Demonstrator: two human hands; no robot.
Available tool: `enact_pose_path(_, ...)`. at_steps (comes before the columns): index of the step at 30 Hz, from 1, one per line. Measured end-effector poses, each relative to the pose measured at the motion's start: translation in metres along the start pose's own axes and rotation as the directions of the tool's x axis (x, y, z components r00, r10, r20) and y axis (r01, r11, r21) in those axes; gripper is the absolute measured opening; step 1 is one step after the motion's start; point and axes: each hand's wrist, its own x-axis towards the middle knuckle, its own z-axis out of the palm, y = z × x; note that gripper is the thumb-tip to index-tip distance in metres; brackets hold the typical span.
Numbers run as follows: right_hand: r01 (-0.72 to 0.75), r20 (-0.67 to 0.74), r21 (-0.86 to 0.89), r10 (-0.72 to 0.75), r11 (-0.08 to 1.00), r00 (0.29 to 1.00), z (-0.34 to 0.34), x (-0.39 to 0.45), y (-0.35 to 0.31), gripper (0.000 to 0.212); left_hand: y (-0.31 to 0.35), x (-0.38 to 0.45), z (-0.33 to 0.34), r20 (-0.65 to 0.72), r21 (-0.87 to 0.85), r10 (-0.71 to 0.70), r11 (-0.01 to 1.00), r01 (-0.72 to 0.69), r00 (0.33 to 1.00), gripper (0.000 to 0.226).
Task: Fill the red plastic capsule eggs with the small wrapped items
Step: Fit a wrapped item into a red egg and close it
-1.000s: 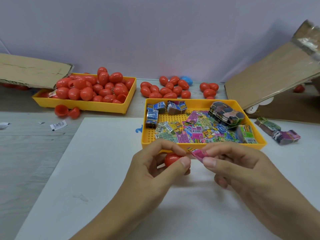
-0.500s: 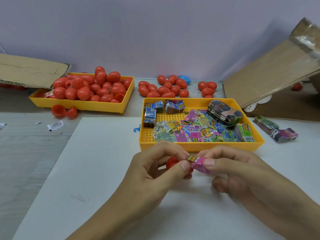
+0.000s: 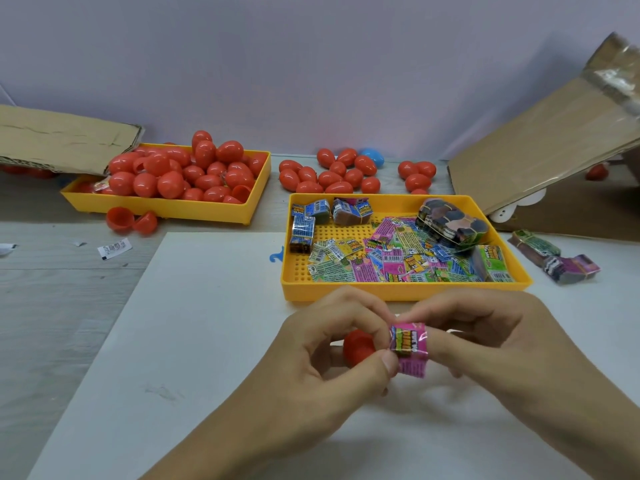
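Bench carries a white sheet, with cardboard flaps at the far left and right. Far left: yellow tray heaped with red capsule eggs; more eggs lie loose behind the near tray, which holds small wrapped packets. Left hand curls around a red egg half while its thumb and forefinger pinch a pink packet. Right hand pinches the same packet from the other side, just in front of the near tray.
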Motion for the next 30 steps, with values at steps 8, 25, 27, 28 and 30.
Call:
enact_pose_path(8, 0.035, -0.108, -0.047, -0.040, 0.998, 0.993, 0.0031, -0.0010, 0.0024, 0.048, -0.0016, 0.0001, -0.0031, -0.037, -0.134, 0.016, 0.991, -0.021, 0.999, 0.021)
enact_pose_path(25, 0.144, -0.095, -0.206, -0.166, 0.968, 0.982, 0.0036, -0.0032, 0.0001, 0.021, 0.0005, 0.0001, -0.0007, -0.119, -0.187, -0.021, 0.982, -0.002, 0.993, 0.029)
enact_pose_path(27, 0.148, -0.079, -0.197, -0.166, 0.969, 0.983, 0.0054, -0.0036, 0.0006, 0.020, 0.0009, 0.0002, -0.0007, -0.119, -0.175, -0.018, 0.985, -0.003, 0.993, 0.022)
enact_pose_path(28, 0.142, -0.072, -0.174, -0.157, 0.974, 0.985, 0.0056, -0.0035, 0.0007, 0.021, 0.0011, 0.0001, -0.0009, -0.117, -0.169, -0.018, 0.986, -0.002, 0.993, 0.021)
enact_pose_path(30, 0.122, -0.052, -0.098, -0.128, 0.988, 0.990, 0.0038, -0.0035, 0.0005, 0.029, 0.0009, 0.0001, -0.0020, -0.126, -0.162, -0.027, 0.987, 0.006, 0.992, 0.022)
